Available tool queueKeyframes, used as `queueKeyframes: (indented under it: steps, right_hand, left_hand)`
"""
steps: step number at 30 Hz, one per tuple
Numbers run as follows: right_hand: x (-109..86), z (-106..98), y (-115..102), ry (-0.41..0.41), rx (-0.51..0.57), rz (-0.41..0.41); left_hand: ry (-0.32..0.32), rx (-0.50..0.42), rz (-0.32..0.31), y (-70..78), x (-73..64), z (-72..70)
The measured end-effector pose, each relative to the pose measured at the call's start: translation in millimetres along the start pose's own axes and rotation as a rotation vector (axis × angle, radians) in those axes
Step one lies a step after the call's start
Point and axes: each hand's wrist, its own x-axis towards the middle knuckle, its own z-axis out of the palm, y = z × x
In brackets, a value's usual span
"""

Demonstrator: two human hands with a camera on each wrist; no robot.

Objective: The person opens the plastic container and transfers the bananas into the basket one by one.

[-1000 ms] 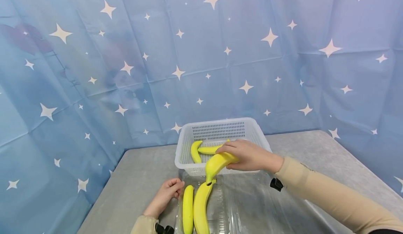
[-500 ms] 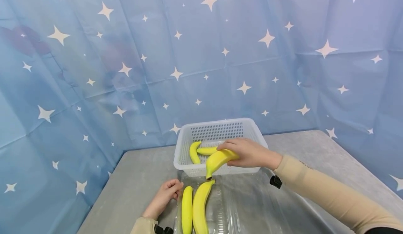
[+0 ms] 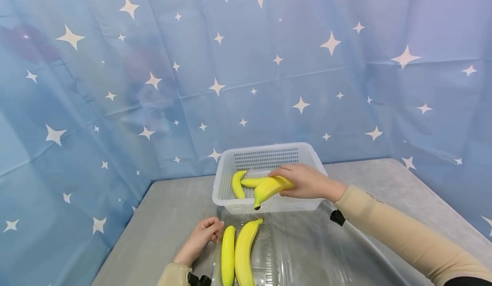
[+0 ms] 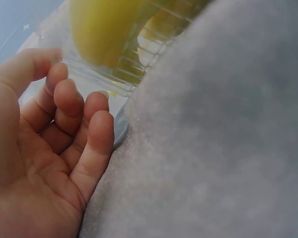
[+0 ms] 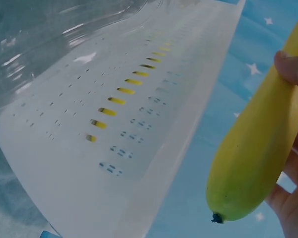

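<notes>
My right hand [image 3: 303,181] grips a yellow banana [image 3: 270,188] from above, over the near rim of the white basket [image 3: 265,207]. The banana's stem end points down and toward me. In the right wrist view this banana [image 5: 260,144] hangs clear of the basket wall. A clear plastic clamshell box [image 3: 265,252] lies open in front, with a thinner banana [image 3: 228,254] and a larger banana [image 3: 246,252] side by side in its left half. My left hand [image 3: 201,237] pinches the box's left edge between thumb and curled fingers, also seen in the left wrist view.
Two more bananas lie inside the basket, a curved banana [image 3: 238,184] at left and another banana [image 3: 251,182] partly hidden by the held one. A grey table [image 3: 165,209] carries everything. Behind it hangs a blue star-patterned curtain [image 3: 184,106].
My right hand has lifted the banana slightly, so its stem end has come away from the larger banana in the box. My left hand stays at the box edge.
</notes>
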Motion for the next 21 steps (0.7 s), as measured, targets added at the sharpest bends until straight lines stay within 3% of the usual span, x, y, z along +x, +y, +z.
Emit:
queueKeyframes:
  steps: [7, 21]
  right_hand:
    - [3.8, 7.7, 6.8, 0.000, 0.007, 0.007]
    - [3.0, 2.1, 10.0, -0.043, 0.015, 0.070]
  left_hand:
    - [-0.023, 0.006, 0.005, 14.8, -7.9, 3.3]
    - [-0.020, 0.001, 0.001, 18.2, -9.3, 4.9]
